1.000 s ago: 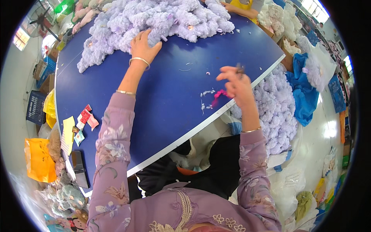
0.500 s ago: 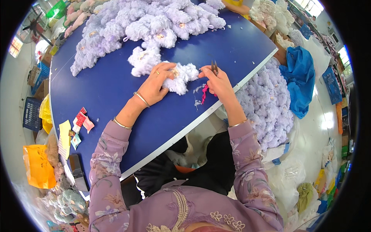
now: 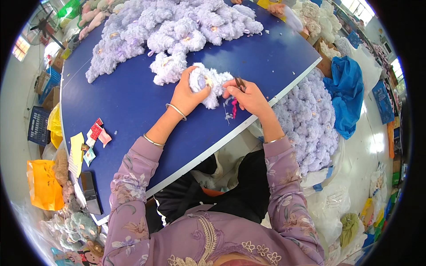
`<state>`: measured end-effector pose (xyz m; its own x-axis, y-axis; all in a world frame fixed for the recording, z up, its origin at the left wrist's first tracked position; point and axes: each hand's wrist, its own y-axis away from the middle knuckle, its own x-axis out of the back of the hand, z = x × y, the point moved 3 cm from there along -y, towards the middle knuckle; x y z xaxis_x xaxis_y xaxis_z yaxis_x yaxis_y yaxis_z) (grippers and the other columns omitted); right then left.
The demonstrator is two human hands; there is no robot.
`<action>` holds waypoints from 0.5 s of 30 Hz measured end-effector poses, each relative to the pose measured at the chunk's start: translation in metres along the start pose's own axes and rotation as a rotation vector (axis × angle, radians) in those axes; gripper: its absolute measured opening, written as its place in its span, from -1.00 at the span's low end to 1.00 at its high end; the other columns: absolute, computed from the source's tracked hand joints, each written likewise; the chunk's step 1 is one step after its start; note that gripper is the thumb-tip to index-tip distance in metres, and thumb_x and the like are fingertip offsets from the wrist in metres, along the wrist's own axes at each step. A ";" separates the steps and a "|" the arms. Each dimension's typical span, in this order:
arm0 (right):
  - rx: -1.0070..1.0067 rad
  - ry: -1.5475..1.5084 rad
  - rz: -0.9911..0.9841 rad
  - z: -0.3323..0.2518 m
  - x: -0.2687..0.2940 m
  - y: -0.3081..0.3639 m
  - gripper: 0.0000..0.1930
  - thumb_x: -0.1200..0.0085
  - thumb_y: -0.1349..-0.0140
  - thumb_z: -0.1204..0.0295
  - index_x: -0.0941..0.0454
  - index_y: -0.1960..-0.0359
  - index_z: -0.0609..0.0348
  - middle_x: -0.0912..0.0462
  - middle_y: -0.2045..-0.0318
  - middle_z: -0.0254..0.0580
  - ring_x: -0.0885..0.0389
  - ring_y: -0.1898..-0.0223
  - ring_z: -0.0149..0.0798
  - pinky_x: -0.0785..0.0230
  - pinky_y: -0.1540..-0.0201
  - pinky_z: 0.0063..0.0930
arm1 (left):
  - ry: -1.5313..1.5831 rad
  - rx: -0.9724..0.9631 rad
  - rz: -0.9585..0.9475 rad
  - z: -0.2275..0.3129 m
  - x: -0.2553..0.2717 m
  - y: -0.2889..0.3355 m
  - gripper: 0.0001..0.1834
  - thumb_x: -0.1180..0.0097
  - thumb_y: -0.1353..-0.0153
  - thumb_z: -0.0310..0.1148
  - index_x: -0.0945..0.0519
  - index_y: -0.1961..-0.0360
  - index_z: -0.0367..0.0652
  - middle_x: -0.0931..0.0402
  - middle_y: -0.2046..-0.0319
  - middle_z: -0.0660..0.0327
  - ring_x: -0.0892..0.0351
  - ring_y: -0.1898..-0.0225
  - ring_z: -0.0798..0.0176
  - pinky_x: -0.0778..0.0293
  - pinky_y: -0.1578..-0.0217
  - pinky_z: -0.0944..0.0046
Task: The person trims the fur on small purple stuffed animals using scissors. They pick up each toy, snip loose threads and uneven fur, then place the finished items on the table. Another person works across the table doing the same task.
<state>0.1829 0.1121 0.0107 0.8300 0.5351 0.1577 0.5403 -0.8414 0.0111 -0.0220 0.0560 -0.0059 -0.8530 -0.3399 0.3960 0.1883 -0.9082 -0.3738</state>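
My left hand [image 3: 188, 92] is closed round a small fluffy lavender plush toy [image 3: 207, 80], thumb across its front and fingers behind. At the toy's right side, my right hand [image 3: 248, 95] holds a pair of small dark scissors [image 3: 240, 83], their blades pointing up and away from me. Its thumb and forefinger reach to the edge of the fur; whether they pinch anything there is too small to tell. Just below that hand is a bright pink cord-like piece [image 3: 234, 107], with pale fluff and thread beside it. Another lavender plush [image 3: 168, 67] lies just beyond my left hand.
A large heap of lavender plush toys [image 3: 177, 26] covers the far side of the blue table [image 3: 146, 104]. Small packets [image 3: 96, 131] and a dark box [image 3: 90, 193] lie at left. More plush [image 3: 306, 119] is piled beyond the right edge. Another person's hand [image 3: 277, 9] shows at the far right.
My left hand has turned, bringing its thumb over the toy's front and tilting the toy up. The scissors have tipped leftward. Another person's hand has come into view at the far right.
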 end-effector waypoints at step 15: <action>0.099 -0.339 0.018 -0.004 -0.017 0.017 -0.75 -0.18 -0.23 0.27 -0.46 0.28 0.16 -0.46 0.54 -0.39 -0.28 0.65 -0.60 -0.11 0.66 -0.69 | 1.211 0.322 -0.331 0.011 -0.016 0.004 -0.51 -0.03 -0.31 -0.36 -0.27 -0.23 -0.21 -0.43 -0.06 0.14 -0.46 -0.07 0.28 -0.41 -0.10 0.25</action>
<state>0.1774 0.0889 0.0125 0.8291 0.5294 -0.1799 0.5226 -0.8481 -0.0875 -0.0021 0.0546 -0.0042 -0.7444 0.1933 -0.6391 -0.1514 -0.9811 -0.1204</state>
